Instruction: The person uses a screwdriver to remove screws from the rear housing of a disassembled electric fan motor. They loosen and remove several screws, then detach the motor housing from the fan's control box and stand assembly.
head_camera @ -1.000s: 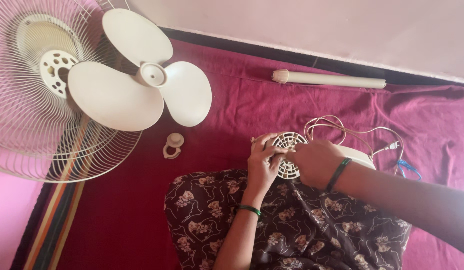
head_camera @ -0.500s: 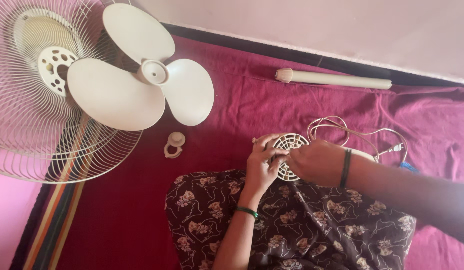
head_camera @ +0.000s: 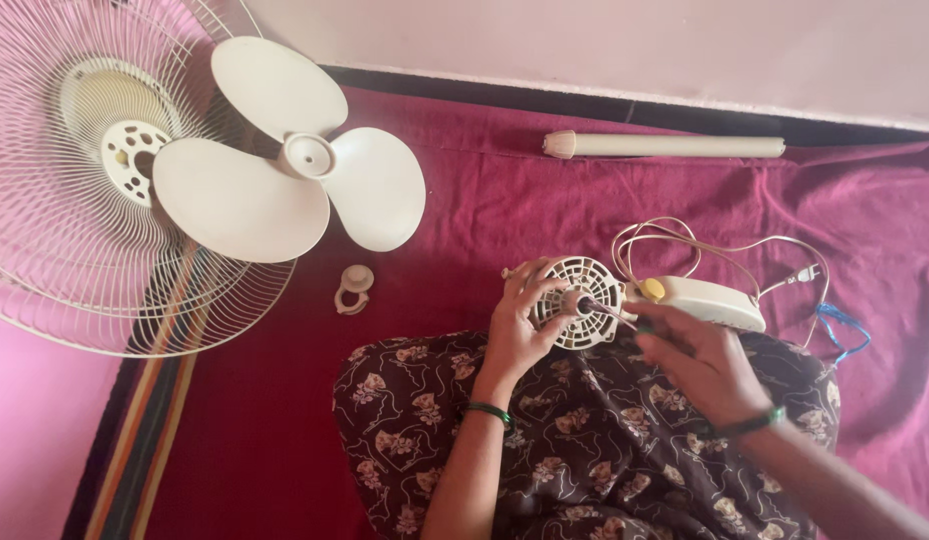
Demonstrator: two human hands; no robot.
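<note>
Our left hand curls around the rim of a round cream plastic fan motor housing with a slotted vent face, gripping it from the left side and steadying it above our lap. Our right hand is pinched shut on a thin dark-handled tool, whose tip meets the shaft at the centre of the housing. Both wrists wear green bangles.

We sit on a deep maroon cloth spread over the floor, with a pale pink wall and a dark skirting strip beyond it. A brown floral-print fabric covers our lap, directly under the motor housing.

Just right of the housing lies a cream oblong switch box with a yellow knob, its white power cord looped behind it. Far left rests a white wire fan guard, with a cream three-blade fan propeller on top. A small cream locking cap lies near it, and a cream tubular pole lies by the wall.
</note>
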